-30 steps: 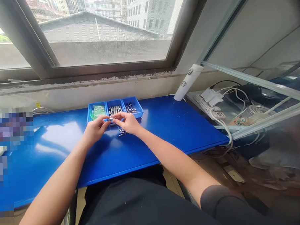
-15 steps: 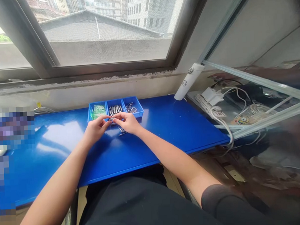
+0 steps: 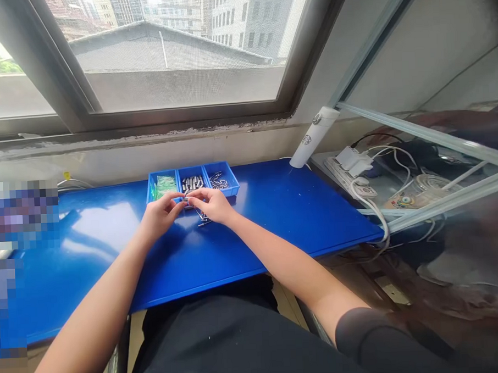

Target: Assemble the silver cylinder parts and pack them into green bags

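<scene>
Find small silvery part point(image 3: 185, 198) at the meeting fingertips, just in front of blue tray point(image 3: 231, 192); too small to identify. Note narrow pinch by left hand point(image 3: 160, 213) and right hand point(image 3: 212, 205), apparently both on the part. Judge step in hand as fine two-handed handling of that part; cannot tell whether joining or turning. Judge next move to call for steady fingertips and close alignment. Record loose metal rods point(image 3: 203, 223) on blue table point(image 3: 255, 235), partly hidden by right hand. Within the tray, list left to right: green-and-clear pieces point(image 3: 165, 184), dark-and-silver cylinders point(image 3: 192, 183), slim metal pieces point(image 3: 218, 181). Farther right, note white bottle point(image 3: 313, 139), standing near the wall.
</scene>
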`<state>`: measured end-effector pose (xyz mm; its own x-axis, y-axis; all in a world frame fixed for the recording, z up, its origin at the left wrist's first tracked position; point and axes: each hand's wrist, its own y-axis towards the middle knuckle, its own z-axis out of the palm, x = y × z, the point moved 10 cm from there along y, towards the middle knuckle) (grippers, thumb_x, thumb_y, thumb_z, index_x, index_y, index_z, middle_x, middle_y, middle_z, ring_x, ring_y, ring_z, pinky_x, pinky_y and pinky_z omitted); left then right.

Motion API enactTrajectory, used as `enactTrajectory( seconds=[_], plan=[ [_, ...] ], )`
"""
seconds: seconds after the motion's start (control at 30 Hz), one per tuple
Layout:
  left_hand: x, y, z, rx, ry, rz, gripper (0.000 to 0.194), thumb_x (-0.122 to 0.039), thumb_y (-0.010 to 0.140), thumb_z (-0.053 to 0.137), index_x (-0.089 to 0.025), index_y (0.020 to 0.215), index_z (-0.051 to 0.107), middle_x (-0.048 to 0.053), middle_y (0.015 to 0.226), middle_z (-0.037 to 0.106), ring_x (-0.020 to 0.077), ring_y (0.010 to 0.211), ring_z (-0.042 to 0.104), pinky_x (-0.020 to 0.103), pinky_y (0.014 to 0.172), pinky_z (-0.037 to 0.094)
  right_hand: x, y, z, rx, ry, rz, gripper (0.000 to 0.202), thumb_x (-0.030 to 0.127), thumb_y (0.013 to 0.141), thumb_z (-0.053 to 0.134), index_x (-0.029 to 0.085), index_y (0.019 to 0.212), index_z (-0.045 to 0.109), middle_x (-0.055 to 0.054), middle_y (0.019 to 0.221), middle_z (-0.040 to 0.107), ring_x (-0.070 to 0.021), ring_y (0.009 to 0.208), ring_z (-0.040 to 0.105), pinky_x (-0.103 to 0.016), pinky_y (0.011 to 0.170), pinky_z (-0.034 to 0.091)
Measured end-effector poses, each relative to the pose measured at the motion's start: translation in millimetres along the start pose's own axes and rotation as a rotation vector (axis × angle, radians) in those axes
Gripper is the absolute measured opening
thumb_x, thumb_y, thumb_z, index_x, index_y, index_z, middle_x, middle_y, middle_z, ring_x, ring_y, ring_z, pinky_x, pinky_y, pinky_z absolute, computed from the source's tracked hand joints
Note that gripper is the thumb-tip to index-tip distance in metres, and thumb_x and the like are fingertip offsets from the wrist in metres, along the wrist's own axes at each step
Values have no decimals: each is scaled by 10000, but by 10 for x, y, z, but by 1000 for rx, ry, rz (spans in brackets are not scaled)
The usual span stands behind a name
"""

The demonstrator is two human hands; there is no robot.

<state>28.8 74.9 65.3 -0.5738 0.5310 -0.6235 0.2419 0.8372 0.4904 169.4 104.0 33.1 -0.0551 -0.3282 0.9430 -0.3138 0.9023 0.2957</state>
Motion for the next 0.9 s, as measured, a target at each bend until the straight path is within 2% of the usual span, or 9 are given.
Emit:
enactTrajectory(
  seconds=[0.3, 0.53, 0.9],
  plan=[
    [104, -2, 35, 38, 16, -48, 333, -478, 943, 526, -181, 959, 676, -30, 578, 604, 113, 493, 543, 227, 542, 447, 8, -10, 27, 0, 9, -34, 291, 305, 808, 745, 161, 1060, 729, -69, 922, 758, -180, 832, 721, -324, 803, 572],
    [14, 0, 31, 27, -2, -12, 340, -452, 908, 606, -199, 1126, 670, -61, 570, 554, 95, 464, 473, 222, 524, 417, -64, -2, 24, -10, 56, 20, 272, 359, 841, 719, 159, 1025, 737, -70, 903, 759, -176, 811, 721, -322, 786, 586],
    [135, 0, 69, 55, 22, -45, 339, -477, 952, 512, -184, 988, 677, -26, 576, 606, 123, 495, 552, 236, 542, 445, -41, -8, 26, -10, 27, 0, 319, 376, 809, 754, 160, 1042, 725, -63, 884, 760, -170, 802, 718, -323, 804, 580]
  ],
)
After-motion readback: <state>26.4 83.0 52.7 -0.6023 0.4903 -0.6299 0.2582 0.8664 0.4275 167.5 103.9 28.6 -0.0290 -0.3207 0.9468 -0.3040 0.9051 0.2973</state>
